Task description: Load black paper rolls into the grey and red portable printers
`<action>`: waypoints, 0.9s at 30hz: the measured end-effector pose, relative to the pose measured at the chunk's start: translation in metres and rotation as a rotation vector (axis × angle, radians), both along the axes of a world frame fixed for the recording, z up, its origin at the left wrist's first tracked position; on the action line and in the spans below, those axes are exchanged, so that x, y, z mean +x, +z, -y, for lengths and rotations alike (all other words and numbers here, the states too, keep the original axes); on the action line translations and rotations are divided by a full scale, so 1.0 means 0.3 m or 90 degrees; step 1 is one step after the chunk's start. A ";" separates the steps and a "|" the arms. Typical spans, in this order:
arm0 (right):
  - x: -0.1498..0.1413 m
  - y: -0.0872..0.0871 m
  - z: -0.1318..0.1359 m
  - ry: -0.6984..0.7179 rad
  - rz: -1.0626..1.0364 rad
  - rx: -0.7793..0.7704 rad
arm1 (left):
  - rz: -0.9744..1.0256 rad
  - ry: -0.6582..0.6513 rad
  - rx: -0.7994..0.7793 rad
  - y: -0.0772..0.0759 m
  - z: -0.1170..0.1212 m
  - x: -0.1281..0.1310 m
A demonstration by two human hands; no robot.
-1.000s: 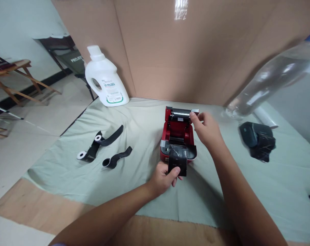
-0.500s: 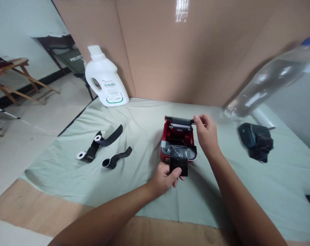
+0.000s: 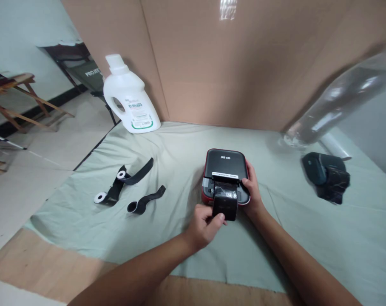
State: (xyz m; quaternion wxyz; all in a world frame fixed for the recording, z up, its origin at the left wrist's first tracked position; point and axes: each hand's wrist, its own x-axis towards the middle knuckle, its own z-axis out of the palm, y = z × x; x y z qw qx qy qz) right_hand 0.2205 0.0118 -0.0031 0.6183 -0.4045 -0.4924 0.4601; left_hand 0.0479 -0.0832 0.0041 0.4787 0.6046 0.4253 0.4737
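A small red-and-black label printer (image 3: pixel 226 160) sits on the green cloth with its black lid down. Out of its front slot hangs a glossy black strip of label tape (image 3: pixel 225 199). My left hand (image 3: pixel 203 227) pinches the free end of that tape between thumb and fingers. My right hand (image 3: pixel 253 191) grips the printer's right side, thumb on the front right corner of the top and fingers along the side. Whatever is inside the printer is hidden by the lid.
Black strips with white cores (image 3: pixel 112 191) and a curled black strip (image 3: pixel 145 202) lie left. A white jug (image 3: pixel 129 95) stands at the back left against the cardboard (image 3: pixel 212 63). On the right are a clear bottle (image 3: pixel 336 100) and a dark device with black film (image 3: pixel 327 176).
The printer's lid, raised before, is now down. My right hand has moved from the lid's edge to the printer's right side. My left hand still pinches the tape.
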 end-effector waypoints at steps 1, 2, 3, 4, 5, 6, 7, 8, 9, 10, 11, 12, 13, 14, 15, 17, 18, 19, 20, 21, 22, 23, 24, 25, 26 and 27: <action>-0.004 0.001 0.002 -0.003 -0.002 -0.001 | -0.012 0.035 0.045 0.005 -0.002 -0.017; -0.008 0.004 0.004 -0.004 0.000 -0.003 | -0.025 0.065 0.086 0.011 -0.008 -0.035; -0.010 0.006 0.005 -0.004 0.004 -0.005 | -0.040 0.089 0.117 0.019 -0.018 -0.051; -0.012 0.008 0.006 -0.004 0.007 -0.005 | -0.052 0.115 0.134 0.029 -0.033 -0.065; -0.013 0.010 0.007 -0.004 0.007 -0.005 | -0.052 0.148 0.135 0.041 -0.052 -0.074; -0.014 0.010 0.007 -0.006 0.003 -0.005 | -0.038 0.194 0.125 0.054 -0.077 -0.080; -0.014 0.010 0.006 -0.010 -0.004 -0.005 | -0.008 0.242 0.103 0.067 -0.105 -0.083; -0.014 0.009 0.006 -0.012 -0.012 -0.003 | 0.034 0.276 0.072 0.080 -0.135 -0.083; -0.013 0.008 0.005 -0.014 -0.018 0.000 | 0.078 0.283 0.035 0.093 -0.165 -0.082; -0.013 0.006 0.005 -0.015 -0.021 0.005 | 0.113 0.262 -0.007 0.105 -0.194 -0.080; -0.012 0.005 0.006 -0.014 -0.021 0.009 | 0.135 0.220 -0.049 0.116 -0.219 -0.079; -0.012 0.005 0.006 -0.013 -0.020 0.014 | 0.145 0.169 -0.090 0.124 -0.239 -0.080; -0.012 0.004 0.008 -0.012 -0.018 0.016 | 0.149 0.122 -0.127 0.131 -0.254 -0.083; -0.013 0.004 0.009 -0.013 -0.016 0.019 | 0.153 0.088 -0.160 0.136 -0.263 -0.088; -0.014 0.004 0.011 -0.015 -0.015 0.021 | 0.155 0.065 -0.187 0.138 -0.268 -0.094; -0.017 0.004 0.016 -0.013 -0.011 0.025 | 0.156 0.040 -0.226 0.139 -0.269 -0.106; -0.019 0.004 0.018 -0.010 -0.010 0.025 | 0.151 0.035 -0.238 0.138 -0.268 -0.112; -0.021 0.004 0.020 -0.007 -0.011 0.023 | 0.145 0.034 -0.246 0.136 -0.267 -0.116; -0.023 0.003 0.022 -0.004 -0.013 0.019 | 0.138 0.036 -0.252 0.133 -0.266 -0.119; -0.025 0.002 0.024 -0.002 -0.018 0.014 | 0.133 0.037 -0.260 0.130 -0.266 -0.121; -0.026 0.001 0.025 -0.002 -0.024 0.012 | 0.132 0.038 -0.269 0.127 -0.267 -0.121; -0.027 0.001 0.026 -0.002 -0.031 0.011 | 0.131 0.038 -0.277 0.125 -0.268 -0.121; -0.027 0.001 0.026 -0.001 -0.039 0.013 | 0.132 0.038 -0.283 0.123 -0.269 -0.120; -0.027 0.001 0.026 0.000 -0.045 0.016 | 0.132 0.038 -0.287 0.122 -0.269 -0.119; -0.027 0.003 0.025 0.003 -0.048 0.018 | 0.134 0.039 -0.290 0.121 -0.269 -0.118; -0.026 0.004 0.025 0.006 -0.045 0.019 | 0.135 0.040 -0.294 0.121 -0.269 -0.117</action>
